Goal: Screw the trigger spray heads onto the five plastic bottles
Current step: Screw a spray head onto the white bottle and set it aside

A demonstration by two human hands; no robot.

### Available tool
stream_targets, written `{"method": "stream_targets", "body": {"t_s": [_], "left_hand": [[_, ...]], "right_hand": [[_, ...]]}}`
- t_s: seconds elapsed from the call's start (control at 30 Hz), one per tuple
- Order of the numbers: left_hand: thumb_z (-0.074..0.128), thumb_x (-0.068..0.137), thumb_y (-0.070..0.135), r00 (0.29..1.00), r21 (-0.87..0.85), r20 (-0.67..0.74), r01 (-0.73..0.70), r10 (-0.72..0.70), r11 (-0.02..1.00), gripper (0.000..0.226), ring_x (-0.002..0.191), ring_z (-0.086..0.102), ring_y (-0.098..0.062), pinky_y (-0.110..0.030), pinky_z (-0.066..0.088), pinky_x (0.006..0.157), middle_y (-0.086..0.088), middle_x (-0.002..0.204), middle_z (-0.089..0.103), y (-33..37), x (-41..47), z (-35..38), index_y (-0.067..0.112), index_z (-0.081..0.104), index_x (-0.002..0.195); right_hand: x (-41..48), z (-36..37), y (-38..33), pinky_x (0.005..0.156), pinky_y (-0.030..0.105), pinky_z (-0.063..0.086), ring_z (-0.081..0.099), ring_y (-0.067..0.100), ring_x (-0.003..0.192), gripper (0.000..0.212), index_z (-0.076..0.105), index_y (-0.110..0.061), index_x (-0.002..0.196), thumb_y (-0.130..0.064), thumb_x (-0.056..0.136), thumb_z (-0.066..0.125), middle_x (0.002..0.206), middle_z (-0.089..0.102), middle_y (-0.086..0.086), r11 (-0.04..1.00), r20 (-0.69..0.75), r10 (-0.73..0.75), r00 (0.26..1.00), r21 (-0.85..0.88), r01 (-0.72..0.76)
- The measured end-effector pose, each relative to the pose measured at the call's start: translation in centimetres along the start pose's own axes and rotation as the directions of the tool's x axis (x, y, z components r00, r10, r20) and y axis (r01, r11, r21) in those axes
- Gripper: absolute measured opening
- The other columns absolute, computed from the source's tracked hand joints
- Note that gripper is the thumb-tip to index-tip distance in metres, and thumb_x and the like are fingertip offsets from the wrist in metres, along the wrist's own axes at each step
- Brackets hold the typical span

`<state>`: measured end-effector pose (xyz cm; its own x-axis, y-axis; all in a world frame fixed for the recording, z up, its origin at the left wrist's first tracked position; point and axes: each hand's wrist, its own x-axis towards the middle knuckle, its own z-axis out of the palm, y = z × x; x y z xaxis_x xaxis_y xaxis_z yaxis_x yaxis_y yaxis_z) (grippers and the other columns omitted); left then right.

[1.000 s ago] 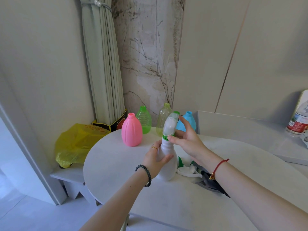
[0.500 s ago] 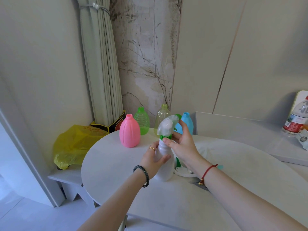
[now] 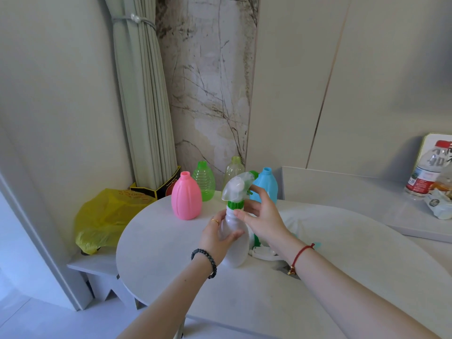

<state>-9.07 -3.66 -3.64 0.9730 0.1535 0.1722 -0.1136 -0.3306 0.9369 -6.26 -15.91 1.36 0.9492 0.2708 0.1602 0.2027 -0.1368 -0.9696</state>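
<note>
A white bottle (image 3: 236,250) stands on the round white table (image 3: 156,253). My left hand (image 3: 217,237) grips its body from the left. A white trigger spray head (image 3: 236,187) with a green collar (image 3: 235,204) sits on its neck. My right hand (image 3: 263,216) holds the collar with thumb and fingers. Behind stand a pink bottle (image 3: 186,200), a green bottle (image 3: 203,182), a clear bottle (image 3: 234,173) and a blue bottle (image 3: 265,184), all without heads. More spray heads (image 3: 263,253) lie on the table behind my right wrist, partly hidden.
A yellow plastic bag (image 3: 105,216) lies on a low ledge left of the table. A tied curtain (image 3: 144,99) hangs at the back left. A labelled water bottle (image 3: 425,172) and a wrapped packet (image 3: 440,204) sit on the raised counter at right.
My right hand has slid down from the spray head's top to its green collar. The head's nozzle has turned from pointing away to pointing right. The view has shifted slightly.
</note>
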Motion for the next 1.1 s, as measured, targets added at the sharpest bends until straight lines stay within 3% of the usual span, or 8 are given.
{"method": "stream_targets", "body": {"t_s": [0.17,0.27,0.37,0.57,0.67,0.8,0.93,1.1], "left_hand": [[0.043,0.09,0.03,1.0,-0.135,-0.008,0.017,-0.019,0.991,0.04,0.119,0.042,-0.01,-0.031,0.035,0.102,-0.001,0.135,0.043,-0.7,-1.0,-0.4,0.026,0.039,0.13],[0.047,0.088,0.033,0.999,-0.107,-0.001,0.045,-0.045,0.993,0.045,0.116,0.043,-0.013,-0.03,0.036,0.093,0.005,0.131,0.04,-1.2,-1.3,-0.8,0.033,0.034,0.131],[0.054,0.085,0.029,0.995,-0.084,0.092,0.052,-0.044,0.995,0.049,0.12,0.042,-0.014,-0.031,0.037,0.1,0.007,0.131,0.044,-1.5,-1.2,-1.0,0.033,0.034,0.13],[0.065,0.078,0.023,0.995,-0.068,0.047,-0.087,0.09,0.994,0.042,0.092,0.052,0.012,-0.006,0.045,0.063,0.027,0.104,0.054,1.3,-0.7,-0.9,0.052,0.045,0.1],[0.069,0.074,0.025,0.982,-0.076,0.028,-0.182,0.185,0.98,0.042,0.084,0.053,0.019,-0.003,0.044,0.056,0.034,0.094,0.056,5.0,0.9,0.7,0.055,0.047,0.094],[0.067,0.073,0.038,0.957,-0.067,0.118,-0.26,0.266,0.963,0.039,0.09,0.053,0.008,-0.004,0.044,0.061,0.029,0.1,0.051,10.0,4.6,6.2,0.056,0.042,0.095],[0.067,0.074,0.034,0.93,-0.114,0.251,-0.248,0.269,0.962,0.044,0.098,0.058,-0.014,-0.028,0.05,0.082,0.011,0.109,0.054,12.5,9.0,14.7,0.043,0.041,0.108],[0.065,0.078,0.03,0.898,-0.161,0.387,-0.156,0.207,0.975,0.044,0.094,0.056,-0.015,-0.022,0.048,0.076,0.006,0.108,0.05,11.5,13.1,25.1,0.034,0.043,0.116]], "right_hand": [[-3.3,-0.5,3.8,0.091,0.018,0.04,0.05,0.009,0.111,0.055,0.033,-0.03,0.128,-0.015,0.084,0.062,0.123,0.048,-0.007,0.992,-0.017,0.011,1.0,-0.129,-0.013],[-4.8,0.4,5.7,0.091,0.018,0.039,0.046,0.008,0.117,0.069,0.032,-0.03,0.131,-0.021,0.075,0.07,0.126,0.046,-0.013,0.975,0.063,0.065,0.996,-0.217,-0.049],[-4.7,1.4,6.2,0.096,0.024,0.04,0.045,0.008,0.117,0.083,0.023,-0.029,0.137,-0.022,0.072,0.074,0.128,0.046,-0.011,0.978,0.052,0.075,0.996,-0.2,-0.063],[-3.8,0.7,4.9,0.075,0.003,0.041,0.05,-0.012,0.102,0.068,0.032,-0.047,0.118,-0.022,0.07,0.073,0.112,0.053,-0.024,0.986,-0.03,-0.076,0.997,-0.153,0.071],[-3.0,-2.6,2.6,0.079,0.008,0.044,0.051,-0.014,0.102,0.066,0.035,-0.055,0.111,-0.027,0.067,0.077,0.113,0.054,-0.028,0.981,-0.111,-0.175,0.978,-0.101,0.164],[-1.0,-10.2,0.1,0.071,0.006,0.047,0.053,-0.014,0.095,0.068,0.038,-0.06,0.104,-0.025,0.064,0.08,0.113,0.054,-0.019,0.963,-0.213,-0.254,0.944,-0.142,0.227],[0.7,-19.0,1.2,0.066,0.011,0.046,0.055,-0.009,0.09,0.069,0.038,-0.049,0.108,-0.025,0.06,0.083,0.11,0.052,-0.02,0.964,-0.323,-0.206,0.924,-0.226,0.136],[2.6,-27.6,6.5,0.061,0.015,0.042,0.056,0.002,0.088,0.071,0.039,-0.044,0.108,-0.024,0.056,0.085,0.1,0.054,-0.02,0.965,-0.43,-0.075,0.9,-0.259,-0.043]]}}
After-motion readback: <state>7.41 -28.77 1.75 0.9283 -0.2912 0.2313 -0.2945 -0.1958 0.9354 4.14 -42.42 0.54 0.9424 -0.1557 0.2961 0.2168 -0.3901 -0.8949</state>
